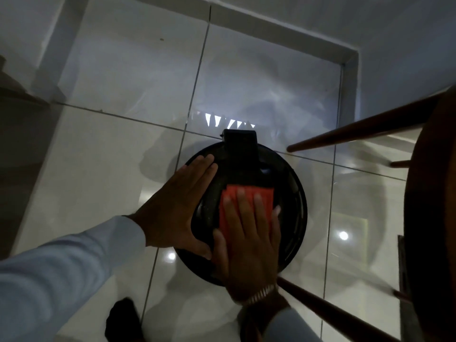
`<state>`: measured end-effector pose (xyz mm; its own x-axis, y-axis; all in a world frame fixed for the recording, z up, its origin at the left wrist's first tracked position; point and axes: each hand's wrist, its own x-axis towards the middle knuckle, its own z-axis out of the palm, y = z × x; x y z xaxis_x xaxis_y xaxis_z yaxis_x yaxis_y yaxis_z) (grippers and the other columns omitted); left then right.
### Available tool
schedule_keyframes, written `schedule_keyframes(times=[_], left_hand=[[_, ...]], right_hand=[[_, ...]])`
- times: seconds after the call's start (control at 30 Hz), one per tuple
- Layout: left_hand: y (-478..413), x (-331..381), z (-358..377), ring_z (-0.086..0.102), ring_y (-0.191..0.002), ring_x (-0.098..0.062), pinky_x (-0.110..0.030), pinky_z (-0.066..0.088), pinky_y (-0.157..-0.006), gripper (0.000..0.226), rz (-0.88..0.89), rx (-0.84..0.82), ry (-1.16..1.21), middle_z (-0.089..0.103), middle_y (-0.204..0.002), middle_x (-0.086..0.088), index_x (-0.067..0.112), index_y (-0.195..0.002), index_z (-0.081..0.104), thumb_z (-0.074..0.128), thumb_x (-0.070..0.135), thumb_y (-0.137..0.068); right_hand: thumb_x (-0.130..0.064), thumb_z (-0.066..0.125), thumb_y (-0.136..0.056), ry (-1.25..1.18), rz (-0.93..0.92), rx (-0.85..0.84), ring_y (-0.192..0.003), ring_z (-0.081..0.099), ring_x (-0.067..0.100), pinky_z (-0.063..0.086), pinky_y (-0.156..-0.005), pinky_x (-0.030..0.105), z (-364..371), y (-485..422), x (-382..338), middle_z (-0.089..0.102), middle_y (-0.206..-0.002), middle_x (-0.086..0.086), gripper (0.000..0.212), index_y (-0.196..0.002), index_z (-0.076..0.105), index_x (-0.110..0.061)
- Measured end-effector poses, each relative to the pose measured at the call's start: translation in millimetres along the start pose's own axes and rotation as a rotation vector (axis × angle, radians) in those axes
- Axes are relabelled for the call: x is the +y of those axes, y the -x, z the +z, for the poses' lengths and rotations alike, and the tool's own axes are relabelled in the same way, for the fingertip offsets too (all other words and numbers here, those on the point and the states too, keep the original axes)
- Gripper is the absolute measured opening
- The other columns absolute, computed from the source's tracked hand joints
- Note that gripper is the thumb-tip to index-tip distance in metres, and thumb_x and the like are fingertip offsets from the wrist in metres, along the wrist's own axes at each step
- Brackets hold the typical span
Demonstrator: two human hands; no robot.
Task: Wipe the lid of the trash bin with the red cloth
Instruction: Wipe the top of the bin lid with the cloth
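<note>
- Wiping step is in hand, I'd say: the right hand lies flat on the red cloth, pressing it onto the lid of the trash bin.
- Right fingers are spread wide and flat over the cloth, not pinching it, just palm pressure holding it down.
- Left hand is flat too, fingers together and straight, resting on the left edge of the lid. Not gripping anything; looks like it's bracing the bin.
- The bin sits on the tiled floor, between two wooden chair legs on the right, close to them.
- Lid is round, black and glossy with a raised rim, plus a black hinge block at the far side. Light is dim, so I can't tell whether it's dusty or clean.
- Cloth is folded into a neat rectangle, bright red-orange, sitting about mid-lid, touching the base of the hinge strip.
- Next move, my guess: slide the cloth around toward the right rim and the far edge, since it only covers the middle now. Keep the left hand planted so the bin doesn't skate on that shiny floor, and watch the chair leg.
</note>
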<state>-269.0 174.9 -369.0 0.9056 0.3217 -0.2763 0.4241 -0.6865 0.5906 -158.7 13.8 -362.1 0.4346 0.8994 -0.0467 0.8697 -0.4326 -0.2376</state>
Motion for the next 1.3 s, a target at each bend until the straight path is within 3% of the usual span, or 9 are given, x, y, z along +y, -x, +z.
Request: schedule_keyframes(times=[0.1,0.27,0.43,0.63,0.73,0.87,1.0,1.2,1.3], left_hand=[[0.5,0.1,0.6,-0.025,-0.147,-0.011,-0.033,-0.007,-0.117,0.149,0.002,0.003,-0.005,-0.028,-0.16,0.008,0.025,-0.149,-0.022,0.063,0.089,-0.046],[-2.7,-3.2,5.7,-0.025,-0.147,-0.011,-0.036,-0.007,-0.118,0.149,0.021,0.021,0.002,-0.027,-0.161,0.007,0.025,-0.149,-0.023,0.058,0.093,-0.044],[0.0,-6.2,6.0,-0.02,-0.149,-0.014,-0.037,-0.005,-0.119,0.146,0.065,0.042,-0.004,-0.024,-0.161,0.004,0.019,-0.151,-0.018,0.061,0.089,-0.05],[22.5,17.6,-9.3,-0.032,-0.144,-0.011,-0.035,-0.014,-0.12,0.135,-0.021,0.05,0.01,-0.036,-0.156,0.002,0.019,-0.144,-0.031,0.073,0.059,-0.067],[33.0,65.1,-3.0,-0.016,-0.15,-0.018,-0.049,0.0,-0.121,0.106,-0.027,0.238,0.203,-0.019,-0.163,0.0,0.018,-0.152,-0.014,0.058,0.034,-0.076],[9.4,119.3,38.8,-0.002,-0.152,-0.023,-0.055,0.0,-0.121,0.075,-0.133,0.401,0.133,0.002,-0.165,-0.004,0.018,-0.154,0.005,0.037,0.05,-0.094],[-2.7,99.4,63.5,0.016,-0.149,-0.034,-0.064,0.018,-0.114,0.067,-0.15,0.433,-0.092,0.027,-0.159,-0.01,0.018,-0.148,0.033,0.047,0.048,-0.091],[6.2,84.3,85.4,0.031,-0.144,-0.039,-0.064,0.027,-0.112,0.055,-0.113,0.688,-0.089,0.045,-0.148,-0.017,0.006,-0.137,0.051,0.051,0.032,-0.089],[10.7,79.0,82.6,0.04,-0.138,-0.042,-0.064,0.033,-0.109,0.048,-0.11,0.751,-0.068,0.053,-0.14,-0.021,0.001,-0.128,0.059,0.053,0.024,-0.086]], right_hand=[[-0.05,0.037,-0.092,-0.021,-0.005,-0.003,-0.148,0.017,0.027,0.007,-0.119,0.055,-4.0,17.5,9.4,0.028,-0.158,0.004,0.059,-0.146,0.033,-0.024],[-0.05,0.035,-0.092,-0.054,0.307,0.088,-0.149,0.012,0.026,0.011,-0.119,0.055,0.6,-67.3,-17.8,0.025,-0.159,0.002,0.06,-0.147,0.029,-0.026],[-0.052,0.026,-0.095,-0.136,-0.083,-0.104,-0.15,0.008,0.019,-0.013,-0.12,0.042,-7.5,-18.7,-11.2,0.022,-0.159,-0.004,0.057,-0.147,0.027,-0.03],[-0.026,0.034,-0.095,-0.552,0.146,0.151,-0.146,0.02,0.017,0.016,-0.12,0.052,-32.2,-46.8,27.9,0.032,-0.152,-0.003,0.049,-0.143,0.028,-0.027],[-0.014,0.036,-0.09,-0.538,0.282,0.145,-0.138,0.026,0.015,0.026,-0.115,0.059,-31.6,-70.8,43.2,0.045,-0.146,0.011,0.05,-0.14,0.041,-0.012],[-0.013,0.04,-0.091,-0.488,0.204,0.1,-0.14,0.03,0.027,0.025,-0.114,0.062,-18.2,-65.8,50.9,0.044,-0.145,0.013,0.044,-0.134,0.048,-0.006],[-0.033,0.042,-0.088,-0.418,0.137,0.096,-0.138,0.036,0.036,0.03,-0.112,0.061,-17.8,-65.4,58.3,0.047,-0.143,0.02,0.055,-0.132,0.049,-0.001],[-0.021,0.052,-0.082,-0.337,0.074,0.068,-0.14,0.033,0.036,0.029,-0.112,0.062,-13.5,-63.6,60.9,0.044,-0.146,0.021,0.058,-0.136,0.045,-0.002],[-0.035,0.043,-0.087,-0.318,0.069,0.082,-0.141,0.032,0.034,0.029,-0.113,0.059,-10.9,-61.8,63.0,0.044,-0.146,0.02,0.06,-0.138,0.044,-0.003]])
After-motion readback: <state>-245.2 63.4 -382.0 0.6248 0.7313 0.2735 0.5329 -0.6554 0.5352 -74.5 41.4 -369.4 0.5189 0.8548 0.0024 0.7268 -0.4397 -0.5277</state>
